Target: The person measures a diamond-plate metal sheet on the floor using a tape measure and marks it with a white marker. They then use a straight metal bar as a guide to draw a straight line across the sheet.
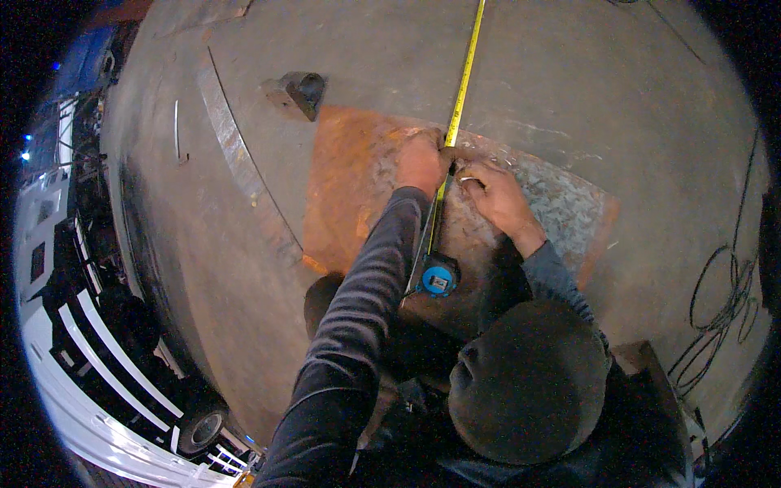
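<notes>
A yellow tape measure blade point(462, 89) stretches from the far edge across a rusty, mottled metal plate point(346, 163) to its blue and black case point(438, 279), which rests near me. My left hand point(420, 163) is closed at the left edge of the blade; what its fingers grip is hidden. On the other side, my right hand point(500, 202) has its fingers pinched close to the blade. A small pale-tipped thing point(469, 179) shows at those fingers, too small to name. Something dark lies across the blade between both hands.
A rounded dark cloth-covered shape point(529, 382) hides part of my right arm. Left of the plate lie a long metal strip point(232, 134) and a dark metal bracket point(304, 91). Black cable point(716, 317) coils at right. A white vehicle point(106, 407) stands at lower left.
</notes>
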A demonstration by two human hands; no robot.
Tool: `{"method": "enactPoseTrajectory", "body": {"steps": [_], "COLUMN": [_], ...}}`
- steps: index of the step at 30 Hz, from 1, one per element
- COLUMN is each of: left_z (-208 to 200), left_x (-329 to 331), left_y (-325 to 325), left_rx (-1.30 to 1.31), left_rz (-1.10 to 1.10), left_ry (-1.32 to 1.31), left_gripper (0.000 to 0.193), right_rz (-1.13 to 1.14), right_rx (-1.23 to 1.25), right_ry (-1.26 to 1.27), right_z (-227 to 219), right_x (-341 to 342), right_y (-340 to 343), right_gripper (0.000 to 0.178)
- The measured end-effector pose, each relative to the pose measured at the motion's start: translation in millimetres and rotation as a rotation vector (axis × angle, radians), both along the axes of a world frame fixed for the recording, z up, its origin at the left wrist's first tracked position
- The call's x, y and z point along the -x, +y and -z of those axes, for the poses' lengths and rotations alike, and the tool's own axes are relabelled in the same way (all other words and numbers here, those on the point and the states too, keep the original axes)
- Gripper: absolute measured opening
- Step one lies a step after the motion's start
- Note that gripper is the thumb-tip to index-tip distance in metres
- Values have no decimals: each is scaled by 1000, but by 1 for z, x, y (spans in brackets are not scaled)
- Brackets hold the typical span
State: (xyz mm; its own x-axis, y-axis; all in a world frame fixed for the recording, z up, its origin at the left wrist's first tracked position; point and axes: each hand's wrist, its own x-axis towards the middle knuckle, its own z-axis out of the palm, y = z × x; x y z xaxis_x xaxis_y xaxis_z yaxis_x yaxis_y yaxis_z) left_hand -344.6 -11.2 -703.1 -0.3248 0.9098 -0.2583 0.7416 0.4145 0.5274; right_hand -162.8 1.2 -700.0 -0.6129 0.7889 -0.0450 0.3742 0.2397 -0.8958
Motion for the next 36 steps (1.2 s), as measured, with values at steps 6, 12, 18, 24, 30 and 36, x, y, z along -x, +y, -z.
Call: {"method": "enactPoseTrajectory", "body": {"steps": [6, 12, 18, 24, 30, 36], "left_z": [9, 7, 6, 9, 4, 3], "left_x": [5, 5, 4, 5, 3, 3], "left_y": [-2, 0, 2, 0, 3, 3], "left_rx": [57, 66, 76, -25, 76, 46], "left_rz": [-34, -59, -53, 3, -31, -27], "left_ry": [14, -45, -50, 50, 0, -14], "left_gripper": [39, 38, 39, 38, 37, 32], "right_rz": [229, 264, 267, 195, 121, 81], "right_rx": [254, 135, 51, -138, -252, -231], "right_ry": [-48, -78, -169, -125, -183, -209], "right_z": [-1, -12, -26, -3, 17, 9], "right_x": [-12, -15, -6, 9, 22, 27], "right_y": [-12, -10, 19, 37, 46, 48], "right_gripper": [20, 22, 21, 18, 20, 19]}}
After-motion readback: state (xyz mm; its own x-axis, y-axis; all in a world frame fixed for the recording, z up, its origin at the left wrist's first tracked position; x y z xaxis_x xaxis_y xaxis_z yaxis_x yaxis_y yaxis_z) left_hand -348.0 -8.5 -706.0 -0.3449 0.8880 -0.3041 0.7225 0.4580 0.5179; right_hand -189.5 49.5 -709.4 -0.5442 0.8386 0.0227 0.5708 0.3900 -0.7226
